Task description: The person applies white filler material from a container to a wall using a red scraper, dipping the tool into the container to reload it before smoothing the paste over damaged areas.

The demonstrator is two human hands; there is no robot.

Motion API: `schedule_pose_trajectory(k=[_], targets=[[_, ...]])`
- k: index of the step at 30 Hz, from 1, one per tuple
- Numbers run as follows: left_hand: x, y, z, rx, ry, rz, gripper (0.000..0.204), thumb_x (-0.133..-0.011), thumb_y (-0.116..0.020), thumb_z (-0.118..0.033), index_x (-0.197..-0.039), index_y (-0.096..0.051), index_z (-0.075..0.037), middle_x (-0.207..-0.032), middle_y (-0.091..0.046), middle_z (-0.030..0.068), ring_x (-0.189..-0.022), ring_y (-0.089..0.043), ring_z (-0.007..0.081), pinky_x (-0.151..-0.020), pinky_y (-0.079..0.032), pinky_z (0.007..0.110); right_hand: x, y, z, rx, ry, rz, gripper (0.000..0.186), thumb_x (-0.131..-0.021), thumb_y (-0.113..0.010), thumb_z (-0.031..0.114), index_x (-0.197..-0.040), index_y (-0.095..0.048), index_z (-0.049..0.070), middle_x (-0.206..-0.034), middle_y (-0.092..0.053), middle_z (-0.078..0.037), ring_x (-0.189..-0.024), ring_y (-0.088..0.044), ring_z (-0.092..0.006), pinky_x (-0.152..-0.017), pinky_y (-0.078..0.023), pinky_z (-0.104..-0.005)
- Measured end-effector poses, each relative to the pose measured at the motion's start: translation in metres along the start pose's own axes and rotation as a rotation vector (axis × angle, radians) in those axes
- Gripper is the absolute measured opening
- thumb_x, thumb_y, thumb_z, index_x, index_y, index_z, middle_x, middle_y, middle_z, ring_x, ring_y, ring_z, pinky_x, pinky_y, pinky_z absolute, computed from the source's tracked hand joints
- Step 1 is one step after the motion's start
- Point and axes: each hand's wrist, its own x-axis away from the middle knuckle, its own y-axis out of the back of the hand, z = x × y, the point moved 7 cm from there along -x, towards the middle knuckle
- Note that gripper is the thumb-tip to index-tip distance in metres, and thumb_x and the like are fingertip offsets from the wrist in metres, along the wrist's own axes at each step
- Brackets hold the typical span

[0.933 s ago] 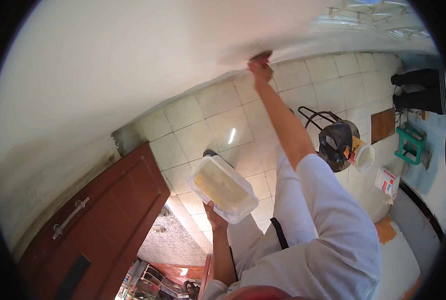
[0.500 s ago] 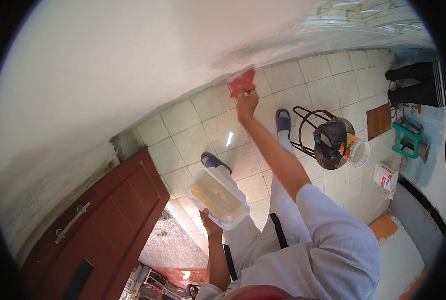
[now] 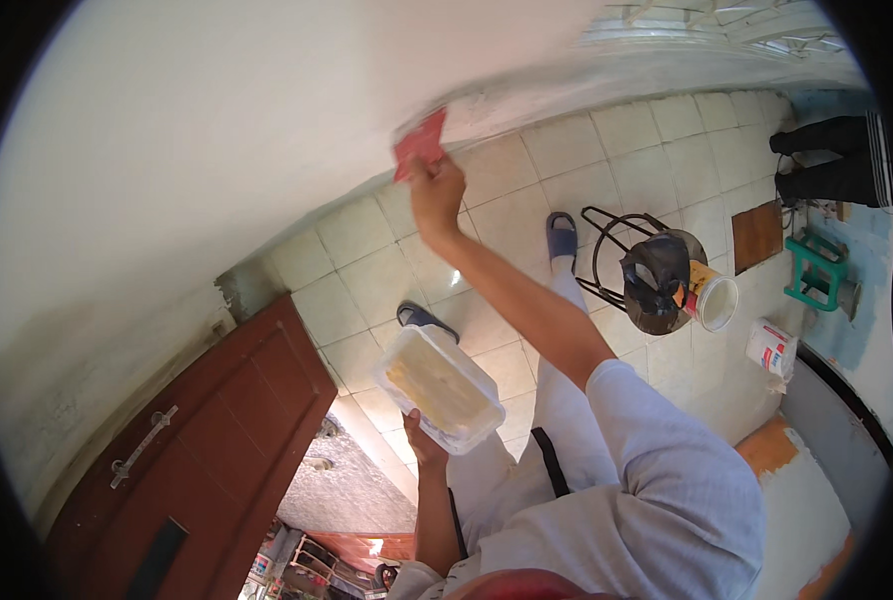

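Observation:
A flat red putty spreader (image 3: 422, 144) is gripped in my right hand (image 3: 437, 198), my arm stretched out toward the white wall (image 3: 237, 110). Its far edge lies against the wall's lower part, next to a greyish patch; motion blurs it a little. Close to my body, my left hand (image 3: 427, 440) holds a white rectangular plastic tub (image 3: 482, 385) by its near side, fingers partly hidden beneath. Pale yellowish paste (image 3: 437, 385) coats the inside of the tub.
A round stool (image 3: 657, 315) carries a black plastic bag and a white bucket (image 3: 717, 303). Beyond stand a green plastic stool (image 3: 817, 272) and a white bag (image 3: 772, 347). Another person's dark-trousered legs (image 3: 827, 150) are at far right. A brown door (image 3: 207, 430) stands at left.
My right hand has moved left and farther up the wall with the red putty spreader. The tub in my left hand has shifted only slightly.

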Motion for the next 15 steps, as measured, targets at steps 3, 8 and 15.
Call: schedule_pose_trajectory(k=[3,8,15], targets=[[-0.001,-0.002,0.001,-0.040,0.008,-0.014,0.085,-0.084,-0.060,-0.051,-0.151,-0.037,-0.004,-0.139,-0.052,0.0159,-0.126,-0.054,0.0350,-0.101,-0.048,0.048,0.027,0.015,-0.005,-0.002,0.129,0.103,0.019,-0.097,-0.065,0.015,-0.106,-0.070,-0.001,-0.089,-0.071,-0.004,-0.079,-0.061,-0.0089,-0.072,-0.050,-0.0273],[-0.008,-0.009,0.015,-0.013,0.018,0.011,0.085,-0.083,-0.062,-0.049,-0.151,-0.037,-0.004,-0.138,-0.053,0.0157,-0.125,-0.055,0.0348,-0.101,-0.049,0.049,-0.111,0.123,-0.198,-0.230,-0.436,-0.264,0.032,-0.094,-0.064,0.005,-0.125,-0.059,0.006,-0.110,-0.068,-0.009,-0.089,-0.069,-0.0200,-0.069,-0.060,-0.0335],[-0.016,0.009,0.016,-0.072,-0.070,-0.016,0.087,-0.082,-0.068,-0.048,-0.150,-0.038,-0.003,-0.134,-0.056,0.0137,-0.123,-0.057,0.0320,-0.101,-0.049,0.046,-0.183,0.100,-0.191,-0.358,-0.513,-0.186,0.028,-0.096,-0.057,0.007,-0.123,-0.057,0.015,-0.107,-0.067,-0.002,-0.082,-0.068,-0.0196,-0.061,-0.057,-0.0324]])
